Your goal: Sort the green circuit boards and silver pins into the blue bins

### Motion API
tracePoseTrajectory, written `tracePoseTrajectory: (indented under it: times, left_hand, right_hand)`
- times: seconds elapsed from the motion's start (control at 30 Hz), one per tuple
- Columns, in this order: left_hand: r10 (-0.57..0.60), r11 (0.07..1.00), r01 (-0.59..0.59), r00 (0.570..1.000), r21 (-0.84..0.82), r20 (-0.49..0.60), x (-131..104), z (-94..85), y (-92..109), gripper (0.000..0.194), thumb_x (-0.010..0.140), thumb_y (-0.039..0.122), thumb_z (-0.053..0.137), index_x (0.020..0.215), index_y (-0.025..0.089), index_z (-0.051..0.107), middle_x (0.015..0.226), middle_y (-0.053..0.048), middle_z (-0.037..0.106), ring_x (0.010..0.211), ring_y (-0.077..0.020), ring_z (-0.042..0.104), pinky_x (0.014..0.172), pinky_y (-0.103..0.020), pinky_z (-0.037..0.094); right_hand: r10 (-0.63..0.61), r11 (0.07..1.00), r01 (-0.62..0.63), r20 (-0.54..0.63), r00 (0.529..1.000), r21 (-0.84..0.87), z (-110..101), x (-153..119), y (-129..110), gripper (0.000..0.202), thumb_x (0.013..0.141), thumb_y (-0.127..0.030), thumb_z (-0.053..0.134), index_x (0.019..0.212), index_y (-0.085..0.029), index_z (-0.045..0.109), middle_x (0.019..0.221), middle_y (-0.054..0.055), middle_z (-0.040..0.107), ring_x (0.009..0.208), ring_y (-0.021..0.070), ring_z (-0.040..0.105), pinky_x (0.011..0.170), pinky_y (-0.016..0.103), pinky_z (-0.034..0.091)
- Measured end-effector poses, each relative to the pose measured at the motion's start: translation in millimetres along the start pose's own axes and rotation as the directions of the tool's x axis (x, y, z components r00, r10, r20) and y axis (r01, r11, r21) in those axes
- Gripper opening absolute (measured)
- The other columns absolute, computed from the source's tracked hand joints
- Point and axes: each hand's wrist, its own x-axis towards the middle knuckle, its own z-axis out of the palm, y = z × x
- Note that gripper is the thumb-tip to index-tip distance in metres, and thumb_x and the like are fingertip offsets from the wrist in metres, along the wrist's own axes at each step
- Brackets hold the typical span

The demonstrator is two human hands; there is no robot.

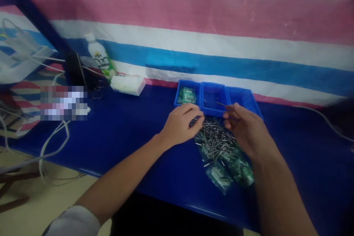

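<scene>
A heap of small silvery metal pins (217, 138) lies on green clear plastic bags on the blue table. My left hand (182, 123) is at the heap's left edge, thumb and fingers curled toward each other; whatever is between them is too small to make out. Over the heap's right side, my right hand (246, 125) pinches a thin, slender rod (222, 104) that points left over the middle blue bin (214, 111). A few pins lie in that bin. The left blue bin (176, 99) holds small green-tinted bags. Beside it on the right is another blue bin (256, 105).
Small filled plastic bags (219, 177) lie at the heap's near side. A tissue pack (128, 84) and a white-green bottle (101, 57) stand at the back left. White cables (55, 140) hang over the left edge. A striped sheet (193, 11) closes off the back.
</scene>
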Motion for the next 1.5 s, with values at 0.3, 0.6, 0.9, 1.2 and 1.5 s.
tracePoseTrajectory:
  times: [0.3, 0.6, 0.9, 1.2, 1.5]
  left_hand:
    - [-0.105, 0.986, 0.082, 0.982, 0.142, 0.159, 0, -4.2, -14, 0.014, 0.094, 0.016, 0.058, 0.105, 0.02, 0.066, 0.105, -0.005, 0.069, 0.095, -0.0197, 0.067, 0.083, -0.036, 0.055]
    - [-0.088, 0.986, 0.035, 0.941, 0.164, 0.327, 0, -8.7, -16, 0.016, 0.094, 0.016, 0.057, 0.104, 0.021, 0.069, 0.094, -0.002, 0.07, 0.085, -0.0176, 0.068, 0.072, -0.032, 0.053]
    - [-0.089, 0.993, 0.054, 0.935, 0.109, 0.343, -2, -6.0, -11, 0.016, 0.095, 0.019, 0.057, 0.106, 0.021, 0.069, 0.096, -0.002, 0.071, 0.08, -0.0157, 0.067, 0.072, -0.031, 0.052]
    - [-0.101, 0.993, 0.071, 0.923, 0.092, 0.372, 1, -8.3, -5, 0.017, 0.096, 0.018, 0.055, 0.105, 0.019, 0.069, 0.095, -0.003, 0.07, 0.084, -0.0157, 0.066, 0.074, -0.031, 0.051]
    - [-0.114, 0.993, 0.09, 0.905, 0.078, 0.409, -1, -3.8, -7, 0.017, 0.097, 0.019, 0.055, 0.105, 0.02, 0.069, 0.098, -0.003, 0.07, 0.087, -0.0173, 0.066, 0.077, -0.033, 0.052]
  right_hand:
    - [-0.073, 0.714, 0.178, 0.18, 0.981, -0.677, -10, -13, -15, 0.023, 0.089, -0.043, 0.064, 0.087, -0.022, 0.074, 0.079, 0.004, 0.072, 0.07, 0.0198, 0.063, 0.061, 0.033, 0.047]
    - [0.044, 0.564, 0.307, 0.399, 0.916, -0.767, -13, -16, -15, 0.025, 0.09, -0.042, 0.06, 0.097, -0.024, 0.077, 0.095, 0.007, 0.074, 0.08, 0.0233, 0.068, 0.068, 0.037, 0.052]
    - [0.076, 0.6, 0.274, 0.395, 0.916, -0.751, -20, -17, -20, 0.019, 0.09, -0.037, 0.063, 0.085, -0.023, 0.074, 0.088, 0.005, 0.073, 0.078, 0.0219, 0.065, 0.071, 0.038, 0.049]
    - [-0.429, 0.903, 0.423, -0.179, 0.886, -0.07, -25, -7, -20, 0.012, 0.084, -0.035, 0.071, 0.086, -0.027, 0.064, 0.081, 0.0, 0.058, 0.071, 0.0161, 0.054, 0.067, 0.032, 0.044]
    - [-0.143, 0.931, 0.082, -0.149, 0.978, -0.357, -16, -2, -10, 0.041, 0.087, -0.045, 0.067, 0.056, -0.021, 0.055, 0.058, -0.001, 0.051, 0.056, 0.013, 0.047, 0.058, 0.03, 0.038]
